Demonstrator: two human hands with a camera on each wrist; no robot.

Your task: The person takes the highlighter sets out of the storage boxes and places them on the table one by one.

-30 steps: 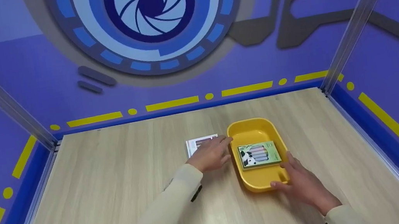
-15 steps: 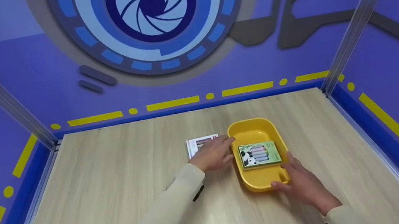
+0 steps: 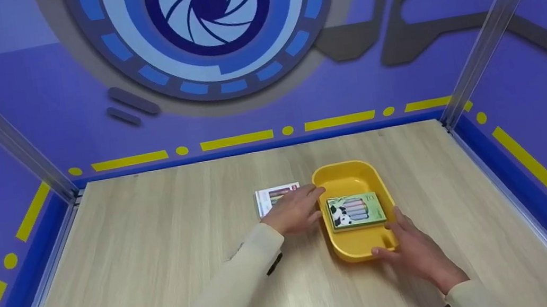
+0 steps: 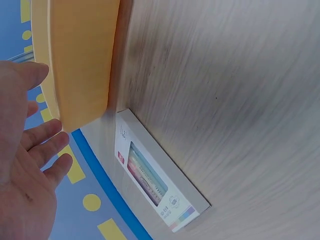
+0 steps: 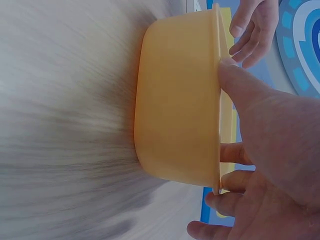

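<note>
A yellow plastic tray (image 3: 353,246) stands on the table, with a green box (image 3: 367,210) lying flat in it. A panda and coloured sticks are printed on that box. My right hand (image 3: 418,248) holds the near right corner of the tray, its thumb at the rim and its fingers over the edge. At the tray's left rim is my left hand (image 3: 293,210), fingers loosely extended and not gripping; the fingertips reach the rim. Partly hidden behind that hand lies a white box (image 4: 155,175) with a window showing coloured sticks.
The pale wooden table (image 3: 159,255) is bounded by a blue-purple back wall (image 3: 226,122) and two side walls. Transparent posts (image 3: 495,15) rise at the back corners. Both forearms cross the front of the table.
My left hand has shifted very slightly right along the tray's rim, uncovering a little more of the white box. The right hand, the tray and the green box stay in place.
</note>
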